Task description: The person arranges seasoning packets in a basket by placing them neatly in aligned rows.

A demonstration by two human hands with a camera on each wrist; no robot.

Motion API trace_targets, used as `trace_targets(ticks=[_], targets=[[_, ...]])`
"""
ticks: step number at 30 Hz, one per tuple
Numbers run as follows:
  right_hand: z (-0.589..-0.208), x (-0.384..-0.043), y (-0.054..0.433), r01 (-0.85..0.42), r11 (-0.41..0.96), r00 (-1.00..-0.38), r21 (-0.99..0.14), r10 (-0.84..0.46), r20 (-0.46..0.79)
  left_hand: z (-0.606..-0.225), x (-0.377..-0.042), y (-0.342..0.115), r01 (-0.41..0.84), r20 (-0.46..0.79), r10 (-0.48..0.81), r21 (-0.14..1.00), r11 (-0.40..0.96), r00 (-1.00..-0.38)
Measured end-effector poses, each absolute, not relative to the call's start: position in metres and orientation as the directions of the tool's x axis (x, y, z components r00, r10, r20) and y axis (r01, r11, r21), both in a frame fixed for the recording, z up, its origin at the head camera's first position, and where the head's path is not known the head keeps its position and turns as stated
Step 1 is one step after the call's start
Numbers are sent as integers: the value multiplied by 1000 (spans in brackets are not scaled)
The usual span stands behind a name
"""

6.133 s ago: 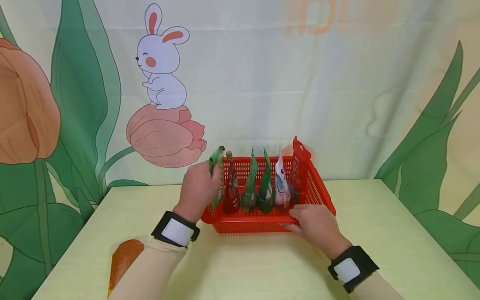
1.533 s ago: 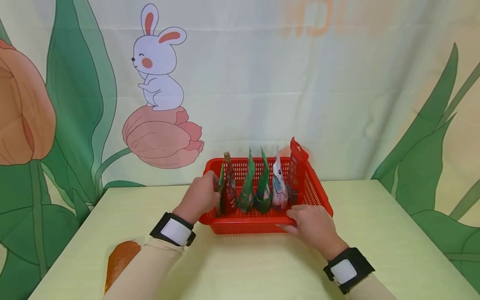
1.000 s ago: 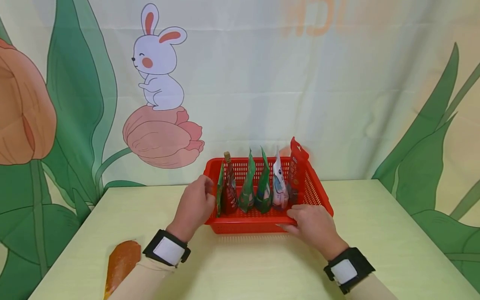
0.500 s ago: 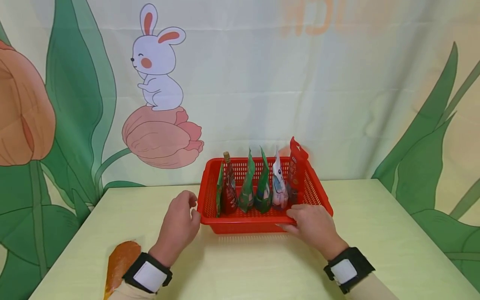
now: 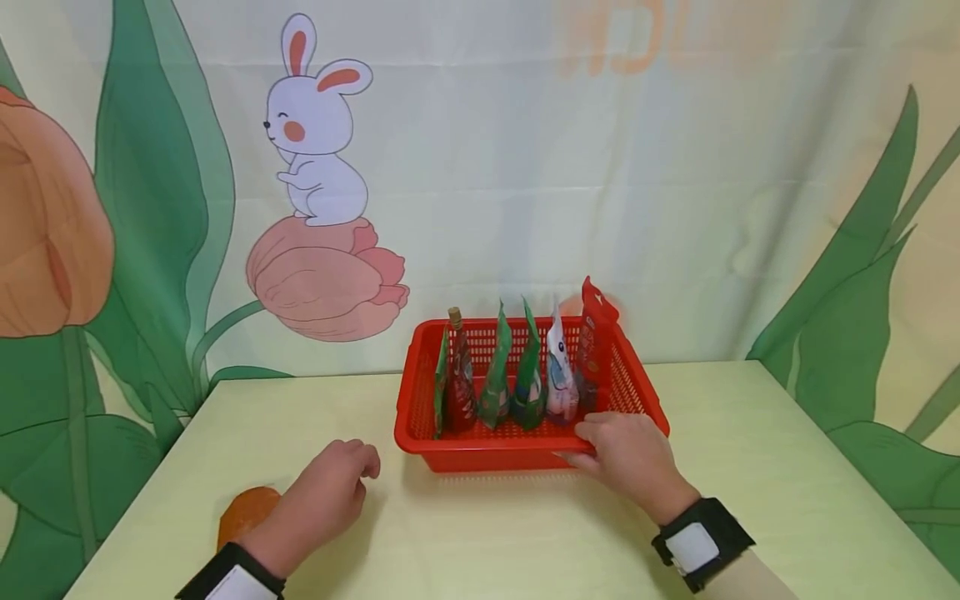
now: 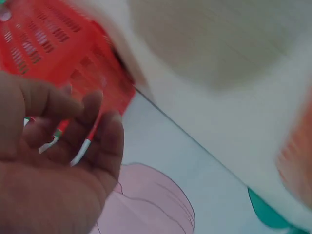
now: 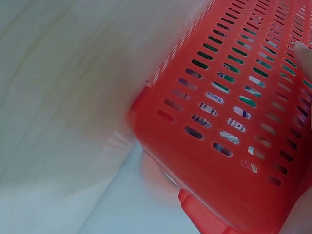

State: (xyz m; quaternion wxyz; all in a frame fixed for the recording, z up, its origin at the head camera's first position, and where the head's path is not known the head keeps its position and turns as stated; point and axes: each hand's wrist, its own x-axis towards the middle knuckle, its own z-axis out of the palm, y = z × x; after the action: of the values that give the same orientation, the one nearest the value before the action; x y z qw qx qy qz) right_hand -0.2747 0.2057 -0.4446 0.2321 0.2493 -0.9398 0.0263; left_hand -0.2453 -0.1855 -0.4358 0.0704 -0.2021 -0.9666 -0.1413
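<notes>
A red plastic basket [image 5: 487, 458] with slotted sides stands near the back of the table. My right hand [image 5: 633, 458] grips its front rim toward the right corner. Upright in the basket, from left to right, are a thin green packet [image 5: 441, 387], a dark red bottle [image 5: 460, 387] with a cork-like top, two green bags [image 5: 495, 392], a white bag [image 5: 560, 383] and a red bag [image 5: 595, 346]. My left hand [image 5: 326, 492], fingers loosely curled around nothing, hovers left of the basket. Beside it lies a brown, bread-like item [image 5: 243, 512], partly hidden behind the wrist.
The pale table [image 5: 480, 542] meets a printed cloth backdrop [image 5: 525, 167] directly behind the basket. In the left wrist view, a blurred orange-brown shape [image 6: 298, 156] shows at the right edge.
My left hand let go of the green packet at the basket's left end, then moved left and nearer, toward the brown item. The right hand stays on the rim.
</notes>
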Motion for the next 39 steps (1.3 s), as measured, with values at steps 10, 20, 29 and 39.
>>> trace_targets(ticks=[10, 20, 29, 39], targets=[[-445, -275, 208, -486, 872, -769, 62, -460, 443, -445, -240, -226, 514, -60, 525, 135, 847, -849], [-446, -275, 207, -472, 879, -776, 70, -452, 440, -448, -229, -264, 598, -147, 587, -40, 800, -796], [-446, -274, 206, -473, 878, -772, 75, -454, 445, -448, -226, -280, 617, -269, 565, -175, 767, -780], [-446, -274, 207, -469, 879, -775, 79, -453, 440, -454, -227, -285, 649, -196, 621, -301, 699, -759]])
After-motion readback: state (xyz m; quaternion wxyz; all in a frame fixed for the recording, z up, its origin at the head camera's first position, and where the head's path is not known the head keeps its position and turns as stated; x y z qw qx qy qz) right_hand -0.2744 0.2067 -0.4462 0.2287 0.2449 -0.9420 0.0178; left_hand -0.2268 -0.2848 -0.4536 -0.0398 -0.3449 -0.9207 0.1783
